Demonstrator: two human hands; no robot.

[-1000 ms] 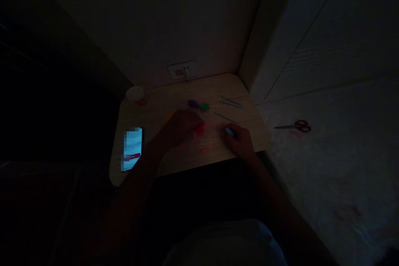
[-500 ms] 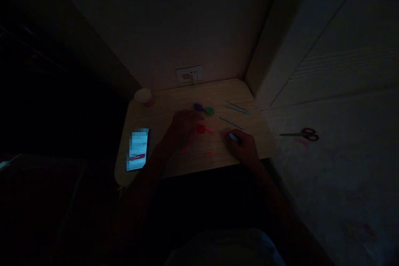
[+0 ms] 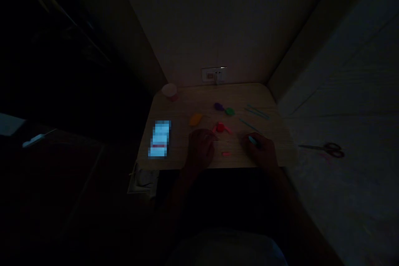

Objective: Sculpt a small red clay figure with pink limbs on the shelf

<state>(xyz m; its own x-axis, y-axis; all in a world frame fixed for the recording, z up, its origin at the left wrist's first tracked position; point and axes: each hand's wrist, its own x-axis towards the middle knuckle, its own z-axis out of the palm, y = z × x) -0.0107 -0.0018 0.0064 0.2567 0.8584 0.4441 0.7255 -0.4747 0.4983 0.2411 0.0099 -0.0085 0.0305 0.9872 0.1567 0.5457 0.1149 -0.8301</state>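
Left hand [image 3: 201, 149]: over the front part of the tabletop [image 3: 199, 99], fingers bent inward with the tips toward the red disc; too dark to tell if they grasp anything.
Right hand [image 3: 264, 152]: fingers curled around a light-blue tool [image 3: 252, 140], gripping it; its pale top shows near the thumb side.
Red disc [image 3: 220, 127]: on the tabletop, just beyond the left fingertips, with 2 pink strips, a right strip [image 3: 228, 130] and a left strip [image 3: 214, 128], slanting out from its sides.
Small pink piece [image 3: 226, 153]: lying between the 2 hands, near the front edge.
Orange piece [image 3: 196, 119]: leaf-shaped, beyond the left hand.
Purple piece [image 3: 218, 107] and green piece [image 3: 230, 111]: side by side, farther back than the red disc.
Thin teal sticks [image 3: 250, 125]: 3, beyond the right hand.
Phone [image 3: 160, 139]: screen lit, left of the left hand.
Cup [image 3: 169, 90]: at the back left corner.
Scissors [image 3: 333, 149]: off the tabletop, to the right.
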